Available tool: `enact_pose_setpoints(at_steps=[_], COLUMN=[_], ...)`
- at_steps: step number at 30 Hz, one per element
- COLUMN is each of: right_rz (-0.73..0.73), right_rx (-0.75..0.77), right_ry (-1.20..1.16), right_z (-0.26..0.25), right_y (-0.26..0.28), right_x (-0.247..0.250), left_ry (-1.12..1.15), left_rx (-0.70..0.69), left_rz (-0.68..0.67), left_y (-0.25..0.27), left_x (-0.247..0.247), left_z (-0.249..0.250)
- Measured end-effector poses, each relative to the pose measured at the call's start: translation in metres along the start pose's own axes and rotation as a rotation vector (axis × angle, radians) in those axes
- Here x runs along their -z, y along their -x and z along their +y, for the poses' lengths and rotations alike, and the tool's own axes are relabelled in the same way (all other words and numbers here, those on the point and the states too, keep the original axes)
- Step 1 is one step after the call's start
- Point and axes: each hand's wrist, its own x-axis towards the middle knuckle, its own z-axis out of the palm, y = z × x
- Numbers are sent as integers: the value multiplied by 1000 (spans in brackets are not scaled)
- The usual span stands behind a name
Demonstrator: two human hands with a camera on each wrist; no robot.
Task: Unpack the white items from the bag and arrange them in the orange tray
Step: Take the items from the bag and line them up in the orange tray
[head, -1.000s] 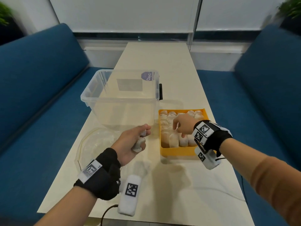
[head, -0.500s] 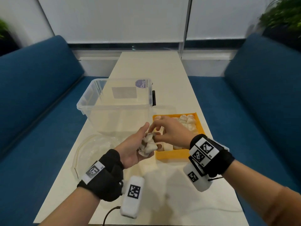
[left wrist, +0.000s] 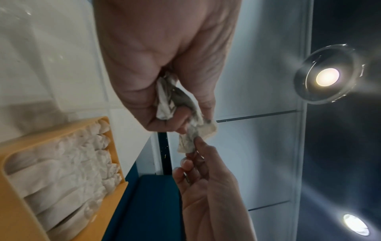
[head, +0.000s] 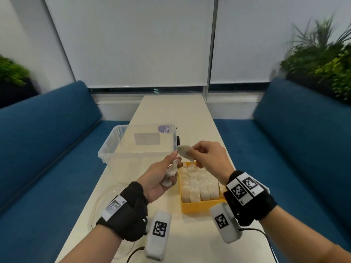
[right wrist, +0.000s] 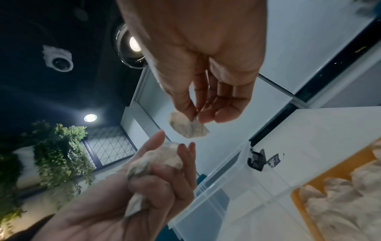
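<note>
The orange tray [head: 201, 206] sits on the table and holds rows of wrapped white items [head: 199, 184]. My left hand [head: 171, 168], raised just left of the tray, grips a small bunch of white items [head: 170, 172] in curled fingers. My right hand [head: 190, 154] pinches one white item [head: 184, 151] between thumb and forefinger, above the tray's far end and just above the left hand. In the right wrist view the pinched item [right wrist: 187, 128] hangs clear of the bunch [right wrist: 158, 160]. The left wrist view shows the tray's rim [left wrist: 112, 146] at lower left.
A clear plastic bin [head: 114, 149] stands behind my left hand, left of the tray. A flattened clear bag [head: 103, 203] lies on the table at my left wrist. Blue benches [head: 47, 149] run along both sides of the table.
My right hand left the tray, reached the left hand, took one white item from the bunch and lifted it away. Both hands rose, and the head view tilted up.
</note>
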Motion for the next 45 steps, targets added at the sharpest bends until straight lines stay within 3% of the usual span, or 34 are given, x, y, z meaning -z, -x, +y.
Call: enact_pose_setpoints(at_steps=[5, 11, 26, 31, 33, 36, 40, 45], right_rz=[70, -39, -87, 136, 230, 218, 139, 128], right_rx=[-56, -121, -72, 87, 181, 331, 397, 189], right_ry=[-112, -389, -128, -150, -81, -1, 43, -116], right_z=[-16, -27, -41, -40, -38, -33, -25, -36], right_y=[-4, -4, -22, -14, -9, 2, 10, 2], right_x=[4, 15, 49, 48, 41, 30, 23, 29], left_ry=[-59, -132, -400, -327, -284, -242, -292, -497], left_rx=[-117, -183, -311, -281, -214, -178, -303, -536], left_rz=[0, -38, -119, 13, -10, -109, -101, -9], left_y=[1, 0, -6, -13, -11, -7, -5, -3], left_x=[-15, -25, -30, -28, -29, -34, -37, -34], left_z=[16, 24, 39, 43, 43, 42, 46, 53])
